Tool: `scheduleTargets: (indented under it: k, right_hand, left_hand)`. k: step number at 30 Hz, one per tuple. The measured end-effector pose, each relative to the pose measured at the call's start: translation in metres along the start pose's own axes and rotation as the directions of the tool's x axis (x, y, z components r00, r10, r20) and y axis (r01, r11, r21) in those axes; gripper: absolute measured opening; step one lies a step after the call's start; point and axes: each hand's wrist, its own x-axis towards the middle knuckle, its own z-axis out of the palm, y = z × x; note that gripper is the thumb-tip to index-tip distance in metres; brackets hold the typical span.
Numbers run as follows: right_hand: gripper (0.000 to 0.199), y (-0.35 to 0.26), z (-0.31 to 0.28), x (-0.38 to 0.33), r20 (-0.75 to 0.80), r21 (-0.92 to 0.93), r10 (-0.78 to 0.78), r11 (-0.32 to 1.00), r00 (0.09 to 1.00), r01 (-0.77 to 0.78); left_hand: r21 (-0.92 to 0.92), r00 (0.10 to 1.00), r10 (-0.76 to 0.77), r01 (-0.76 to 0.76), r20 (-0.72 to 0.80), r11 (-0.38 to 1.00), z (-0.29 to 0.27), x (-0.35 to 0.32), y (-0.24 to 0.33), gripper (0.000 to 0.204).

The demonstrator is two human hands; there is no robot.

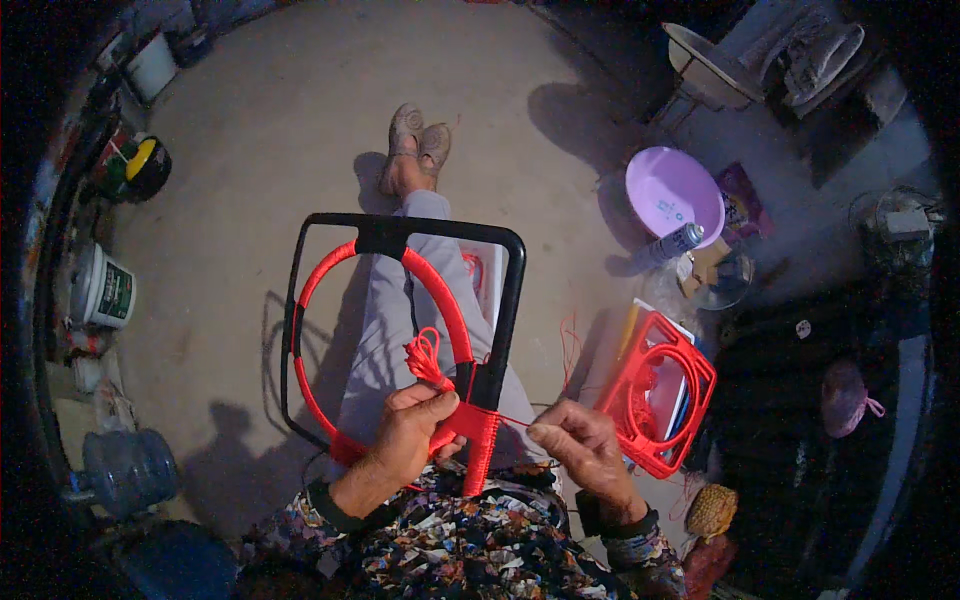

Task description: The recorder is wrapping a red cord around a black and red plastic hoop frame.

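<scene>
A black rounded rectangular frame with a ring inside it rests over my legs. Red cord is wound tightly round most of the ring and round the frame's near right corner. My left hand grips the frame at this wrapped part, its thumb on top. A looped bundle of red cord sticks up just beyond that thumb. To the right, my right hand pinches a red cord between thumb and fingers, pulled taut from the frame's right bar.
A finished-looking red frame leans on a box at my right. Beyond it are a spray can and a purple basin. Along the left stand a white bucket and a clear water jug.
</scene>
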Motion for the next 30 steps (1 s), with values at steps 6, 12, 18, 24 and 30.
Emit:
scheduleTargets:
  k: [6,12,18,24,30]
  right_hand:
    - [0.011,0.035,-0.024,0.033,-0.134,-0.254,-0.208,0.952,0.969,0.169]
    - [0.018,0.028,-0.024,0.052,0.06,-0.758,-0.612,0.486,0.789,0.435]
    - [0.004,0.035,-0.004,0.043,-0.438,-0.164,-0.182,0.979,0.88,0.121]
    - [0.022,-0.012,0.028,0.06,-0.112,-0.161,-0.681,0.731,0.723,0.663]
    - [0.039,-0.023,0.066,0.081,0.305,-0.716,-0.699,0.28,0.647,0.639]
  left_hand:
    - [0.063,0.997,0.069,-0.071,0.032,0.995,-0.002,0.003,-0.005,0.02]
    - [0.097,0.997,0.075,-0.078,0.035,0.992,-0.002,0.002,-0.006,0.022]
    - [0.124,0.996,0.081,-0.083,0.022,0.989,0.0,0.001,-0.007,0.022]
    - [0.11,0.988,0.128,-0.137,0.09,0.984,0.0,0.003,-0.009,0.017]
    - [0.073,0.957,0.287,-0.284,-0.036,0.956,-0.006,0.01,-0.026,0.017]
